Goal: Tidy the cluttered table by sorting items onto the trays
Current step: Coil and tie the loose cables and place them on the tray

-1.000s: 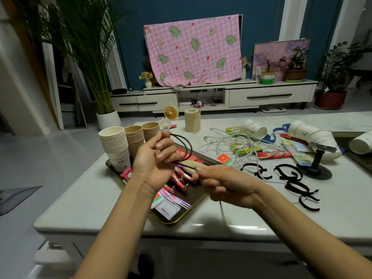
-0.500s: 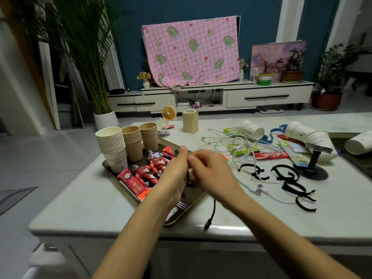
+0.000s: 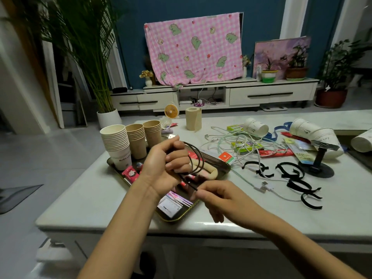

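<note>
Left hand (image 3: 163, 168): fingers curled round a coil of thin black cable (image 3: 198, 158), round in section and smooth, wound in several loose loops that stand out past the knuckles; right hand (image 3: 219, 200): thumb and forefinger pinch the cable's free end, other fingers loosely bent beneath; both hands held above the tray, the cable clear of the tabletop (image 3: 90, 194)

Tray (image 3: 175, 218): dark, shallow, rounded corners, thin brassy rim, set at an angle on the pale glossy stone-look tabletop; on it a stack of white paper cups (image 3: 117, 146) with ribbed rims, two stacks of brown paper cups (image 3: 136, 141), glossy red sachets (image 3: 130, 174), flat pink-striped packets (image 3: 177, 200)

Right of the tray, on the tabletop: tangle of white cables (image 3: 237, 143), one flat white USB plug (image 3: 263, 186) lying free; curled black fabric straps (image 3: 291, 174), well apart from the tray; black phone stand (image 3: 318, 166) with round base; white paper cups lying on their sides (image 3: 255, 126)

Far edge: upright beige paper roll (image 3: 193, 118)
</note>
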Motion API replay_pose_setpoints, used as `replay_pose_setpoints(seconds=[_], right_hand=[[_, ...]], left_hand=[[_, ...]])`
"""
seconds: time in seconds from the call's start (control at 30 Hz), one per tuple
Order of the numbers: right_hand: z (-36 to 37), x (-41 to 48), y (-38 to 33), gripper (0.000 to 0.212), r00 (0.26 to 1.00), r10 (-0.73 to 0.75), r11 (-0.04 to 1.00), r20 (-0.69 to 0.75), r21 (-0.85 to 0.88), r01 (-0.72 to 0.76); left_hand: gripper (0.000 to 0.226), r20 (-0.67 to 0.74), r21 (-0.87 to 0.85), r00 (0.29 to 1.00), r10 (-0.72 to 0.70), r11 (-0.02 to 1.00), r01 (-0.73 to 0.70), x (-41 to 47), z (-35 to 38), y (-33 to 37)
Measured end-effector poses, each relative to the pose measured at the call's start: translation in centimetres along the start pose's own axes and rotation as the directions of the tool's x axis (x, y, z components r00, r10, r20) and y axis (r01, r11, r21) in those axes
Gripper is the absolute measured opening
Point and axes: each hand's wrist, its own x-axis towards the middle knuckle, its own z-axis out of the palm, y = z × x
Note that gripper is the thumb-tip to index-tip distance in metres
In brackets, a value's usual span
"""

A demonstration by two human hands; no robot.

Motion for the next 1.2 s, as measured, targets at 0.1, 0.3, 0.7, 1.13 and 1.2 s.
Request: replay_pose_setpoints(seconds=[0.1,0.3,0.7,1.13,1.2], right_hand=[[-2.5,0.4,-0.1,0.022,0.994,0.105,0.994,0.018,-0.043,-0.104],[-4.4,1.7,-0.7,0.008,0.958,0.202,0.942,-0.206,0.308,-0.132],[-0.1,2.2,0.3,0.034,0.921,0.368,0.582,-0.128,0.804,-0.12],[2.2,1.3,0.5,0.036,0.79,0.315,0.88,-0.526,0.473,-0.036],[2.8,1.4,0.7,0.034,0.748,0.294,0.898,-0.596,0.441,-0.001]], left_hand=[[0.035,0.117,0.039,0.985,-0.13,0.991,0.126,-0.3,0.1,0.1],[0.034,0.159,0.222,0.935,-0.318,0.934,0.28,-0.1,0.8,-1.3],[0.04,0.19,0.164,0.959,-0.212,0.97,0.182,0.3,1.5,-2.9],[0.046,-0.112,0.329,0.985,-0.13,0.931,0.16,1.7,0.6,-5.4],[0.048,-0.198,0.572,0.98,-0.009,0.811,0.123,1.8,1.2,-6.0]])
